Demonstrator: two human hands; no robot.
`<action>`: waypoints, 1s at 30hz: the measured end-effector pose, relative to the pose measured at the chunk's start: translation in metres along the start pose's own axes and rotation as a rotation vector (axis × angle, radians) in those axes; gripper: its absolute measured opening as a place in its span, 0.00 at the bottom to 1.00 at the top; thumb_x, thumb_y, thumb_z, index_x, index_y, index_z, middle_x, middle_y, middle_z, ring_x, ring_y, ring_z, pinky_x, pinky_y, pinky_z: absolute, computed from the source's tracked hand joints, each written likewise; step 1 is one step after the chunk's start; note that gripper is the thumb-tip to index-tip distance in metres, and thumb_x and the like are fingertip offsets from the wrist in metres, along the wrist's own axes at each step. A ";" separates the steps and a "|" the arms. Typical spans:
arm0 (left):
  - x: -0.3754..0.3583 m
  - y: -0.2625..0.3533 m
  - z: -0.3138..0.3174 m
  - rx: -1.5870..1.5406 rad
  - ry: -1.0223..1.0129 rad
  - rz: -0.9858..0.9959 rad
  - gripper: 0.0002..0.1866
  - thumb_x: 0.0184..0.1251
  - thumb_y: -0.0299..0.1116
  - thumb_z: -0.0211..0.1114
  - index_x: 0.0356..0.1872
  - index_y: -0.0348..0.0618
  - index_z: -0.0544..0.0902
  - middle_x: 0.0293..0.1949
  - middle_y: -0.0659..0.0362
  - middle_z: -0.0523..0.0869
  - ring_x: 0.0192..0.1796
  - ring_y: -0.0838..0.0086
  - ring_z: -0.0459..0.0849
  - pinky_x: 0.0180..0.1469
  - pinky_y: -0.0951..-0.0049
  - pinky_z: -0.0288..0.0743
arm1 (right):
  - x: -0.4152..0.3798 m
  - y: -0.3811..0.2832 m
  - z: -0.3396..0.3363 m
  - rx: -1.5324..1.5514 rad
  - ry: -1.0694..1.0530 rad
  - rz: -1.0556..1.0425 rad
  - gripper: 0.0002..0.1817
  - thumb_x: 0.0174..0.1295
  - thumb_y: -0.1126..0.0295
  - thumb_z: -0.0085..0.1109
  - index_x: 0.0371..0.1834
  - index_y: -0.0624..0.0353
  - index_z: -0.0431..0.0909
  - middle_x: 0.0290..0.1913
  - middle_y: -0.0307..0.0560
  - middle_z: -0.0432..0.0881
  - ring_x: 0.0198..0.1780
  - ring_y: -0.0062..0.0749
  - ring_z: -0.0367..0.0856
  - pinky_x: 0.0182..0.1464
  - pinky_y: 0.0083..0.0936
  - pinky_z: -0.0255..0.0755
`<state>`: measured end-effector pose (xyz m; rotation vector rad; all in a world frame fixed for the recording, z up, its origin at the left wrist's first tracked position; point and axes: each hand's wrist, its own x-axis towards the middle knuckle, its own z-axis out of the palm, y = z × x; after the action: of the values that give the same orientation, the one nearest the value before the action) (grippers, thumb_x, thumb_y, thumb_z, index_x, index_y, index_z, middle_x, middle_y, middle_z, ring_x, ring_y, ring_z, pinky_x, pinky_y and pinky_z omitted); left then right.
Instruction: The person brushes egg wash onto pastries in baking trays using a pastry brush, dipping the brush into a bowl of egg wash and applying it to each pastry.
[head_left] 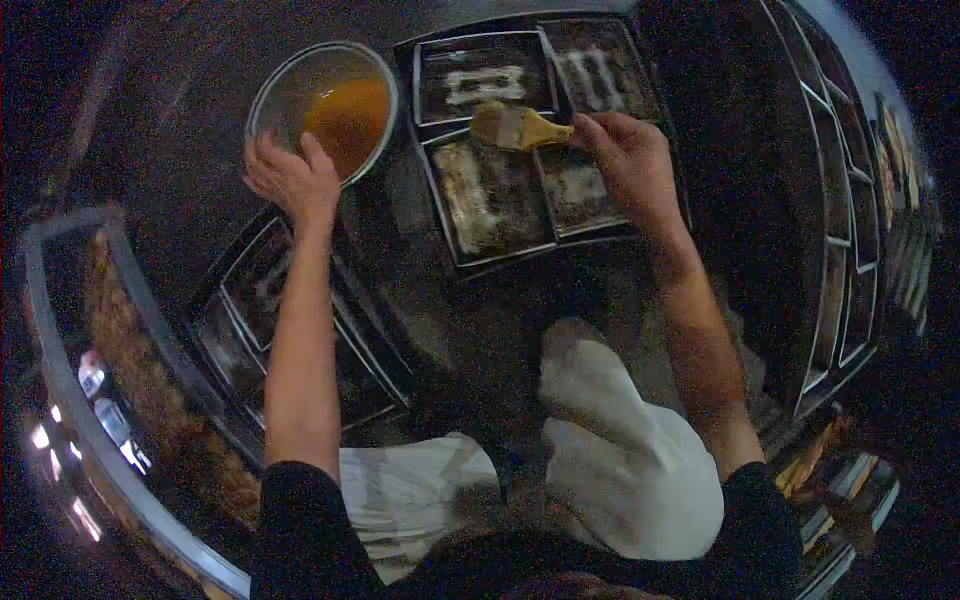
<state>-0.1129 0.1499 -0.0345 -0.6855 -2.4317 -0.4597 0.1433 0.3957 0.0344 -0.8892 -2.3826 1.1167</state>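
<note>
A flat brush with a yellowish handle (543, 131) is pinched in my right hand (630, 165), its bristles pointing left over a dark tray (550, 190) divided into rectangular compartments. Pale smears mark the compartment bottoms. My left hand (295, 178) is at the lower left rim of a round bowl (270, 95) that holds orange liquid (350, 118). Its fingers are spread, and nothing shows in them. Whether the fingers touch the rim is unclear.
Another divided tray (365, 365) lies below the bowl, partly behind my left forearm. A tall stack of divided frames (835, 240) stands at the right. A curved metal edge (150, 500) runs along the lower left. White cloth (640, 450) covers my legs.
</note>
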 end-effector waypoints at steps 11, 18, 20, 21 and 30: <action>-0.004 -0.043 0.020 -0.015 -0.091 -0.417 0.29 0.60 0.42 0.55 0.55 0.31 0.61 0.57 0.39 0.64 0.61 0.46 0.61 0.59 0.45 0.54 | 0.100 -0.110 0.156 -0.450 -0.436 -0.529 0.14 0.55 0.60 0.52 0.25 0.60 0.79 0.26 0.56 0.80 0.30 0.50 0.80 0.33 0.40 0.75; -0.007 -0.042 0.023 -0.043 -0.027 -0.397 0.27 0.60 0.42 0.54 0.54 0.33 0.62 0.56 0.42 0.66 0.58 0.46 0.63 0.61 0.48 0.53 | 0.108 -0.120 0.213 -0.594 -0.578 -0.604 0.13 0.53 0.61 0.53 0.28 0.57 0.81 0.28 0.56 0.81 0.33 0.49 0.81 0.37 0.40 0.76; -0.010 -0.045 0.025 -0.034 0.002 -0.371 0.27 0.61 0.43 0.53 0.53 0.33 0.61 0.56 0.43 0.66 0.58 0.45 0.63 0.62 0.48 0.51 | 0.111 -0.126 0.202 -0.550 -0.558 -0.614 0.13 0.55 0.60 0.52 0.27 0.57 0.82 0.28 0.55 0.81 0.32 0.49 0.81 0.36 0.40 0.75; -0.013 -0.044 0.027 -0.006 0.020 -0.359 0.27 0.61 0.43 0.53 0.53 0.33 0.61 0.56 0.43 0.66 0.58 0.45 0.63 0.62 0.48 0.51 | 0.116 -0.123 0.198 -0.527 -0.539 -0.590 0.13 0.56 0.60 0.52 0.27 0.56 0.82 0.29 0.54 0.81 0.32 0.49 0.81 0.35 0.40 0.75; -0.008 -0.040 0.022 -0.018 -0.047 -0.398 0.27 0.62 0.42 0.52 0.55 0.31 0.61 0.53 0.40 0.67 0.59 0.45 0.62 0.64 0.49 0.48 | 0.118 -0.093 0.139 -0.046 -0.380 -0.270 0.15 0.61 0.58 0.52 0.39 0.58 0.81 0.26 0.43 0.81 0.25 0.22 0.75 0.30 0.24 0.70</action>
<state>-0.1389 0.1249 -0.0634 -0.2160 -2.6157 -0.6258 -0.0566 0.3529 0.0269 -0.3725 -2.7366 1.2102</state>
